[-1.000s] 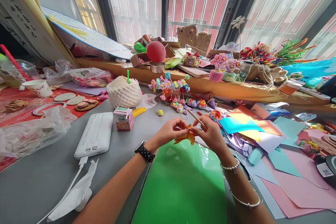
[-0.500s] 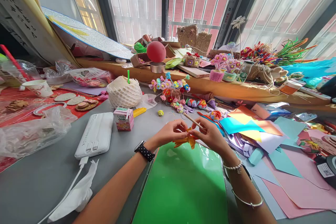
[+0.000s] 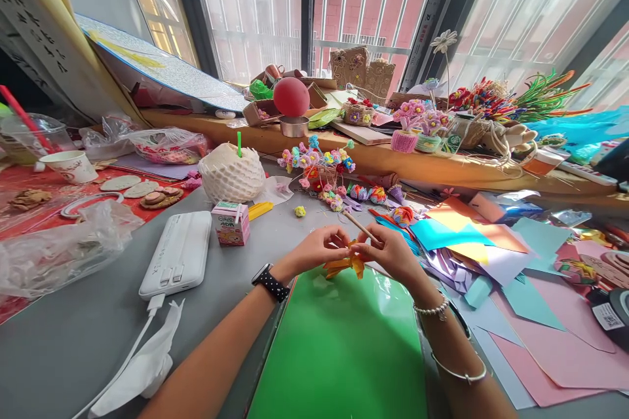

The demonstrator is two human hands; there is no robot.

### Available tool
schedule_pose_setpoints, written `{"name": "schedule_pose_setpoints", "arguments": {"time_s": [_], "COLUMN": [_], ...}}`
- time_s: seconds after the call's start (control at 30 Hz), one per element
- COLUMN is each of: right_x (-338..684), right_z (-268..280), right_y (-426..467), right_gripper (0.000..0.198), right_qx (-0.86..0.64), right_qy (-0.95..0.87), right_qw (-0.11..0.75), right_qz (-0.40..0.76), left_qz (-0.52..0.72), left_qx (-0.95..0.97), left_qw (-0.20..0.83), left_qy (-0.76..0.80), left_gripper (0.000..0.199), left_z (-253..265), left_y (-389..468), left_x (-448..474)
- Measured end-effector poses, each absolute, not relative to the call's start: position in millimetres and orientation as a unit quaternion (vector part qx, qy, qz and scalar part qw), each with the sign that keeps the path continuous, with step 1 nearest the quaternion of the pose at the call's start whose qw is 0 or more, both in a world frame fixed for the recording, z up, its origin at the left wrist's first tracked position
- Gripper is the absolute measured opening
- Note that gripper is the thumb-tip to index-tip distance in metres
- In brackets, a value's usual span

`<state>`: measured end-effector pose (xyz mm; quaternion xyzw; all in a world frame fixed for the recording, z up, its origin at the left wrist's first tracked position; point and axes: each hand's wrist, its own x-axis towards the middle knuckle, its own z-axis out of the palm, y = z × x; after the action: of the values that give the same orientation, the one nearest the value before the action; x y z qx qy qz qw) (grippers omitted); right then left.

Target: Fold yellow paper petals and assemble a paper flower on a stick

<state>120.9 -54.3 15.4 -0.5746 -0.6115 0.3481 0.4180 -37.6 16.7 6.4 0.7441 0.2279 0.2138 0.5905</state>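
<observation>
Between my two hands is a small orange-yellow folded paper piece (image 3: 350,266) with pointed petal-like parts hanging down. My left hand (image 3: 318,250) pinches it from the left side, fingers curled. My right hand (image 3: 392,254) is closed too, with a thin wooden stick (image 3: 360,226) slanting up and left out of its grip; thumb and fingertip also meet the paper. Fingers hide the paper's upper part. Just below the hands lies a shiny green board (image 3: 344,347), over whose far edge the paper hangs.
Coloured paper sheets (image 3: 540,334) spread at the right. A white power bank (image 3: 177,252) with a cable, a pink drink carton (image 3: 230,224) and a net-wrapped coconut (image 3: 232,173) stand left. Behind are small crafted flowers (image 3: 319,160) and a cluttered windowsill (image 3: 373,150).
Both hands keep nearly the same pose around the paper and stick. The right wrist with its bracelets has shifted very slightly; the view has moved a touch.
</observation>
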Motion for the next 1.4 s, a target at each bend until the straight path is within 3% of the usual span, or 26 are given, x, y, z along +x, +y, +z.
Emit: {"name": "schedule_pose_setpoints", "arguments": {"time_s": [0.27, 0.43, 0.6, 1.0, 1.4], "right_x": [122.3, 123.1, 124.1, 123.6, 126.4], "right_z": [6.6, 6.5, 11.5, 15.4, 13.4], "right_y": [-49.2, -49.3, -50.1, -53.6, -53.7], "right_gripper": [0.025, 0.026, 0.025, 0.026, 0.023], "right_qx": [-0.595, -0.606, -0.642, -0.586, -0.552], "right_qy": [-0.577, -0.576, -0.622, -0.588, -0.589], "right_qw": [0.451, 0.432, 0.377, 0.366, 0.38], "right_qz": [0.332, 0.338, 0.243, 0.42, 0.452], "left_qz": [0.217, 0.206, 0.194, 0.174, 0.188], "left_qx": [0.756, 0.755, 0.747, 0.729, 0.734], "left_qw": [0.559, 0.567, 0.586, 0.618, 0.596], "left_qy": [0.261, 0.259, 0.246, 0.237, 0.268], "left_gripper": [0.025, 0.025, 0.024, 0.025, 0.022], "left_z": [1.9, 1.7, 3.9, 5.9, 11.6], "left_y": [19.0, 19.5, 18.2, 16.1, 17.0], "left_x": [-34.5, -35.0, -35.9, -35.7, -38.9]}}
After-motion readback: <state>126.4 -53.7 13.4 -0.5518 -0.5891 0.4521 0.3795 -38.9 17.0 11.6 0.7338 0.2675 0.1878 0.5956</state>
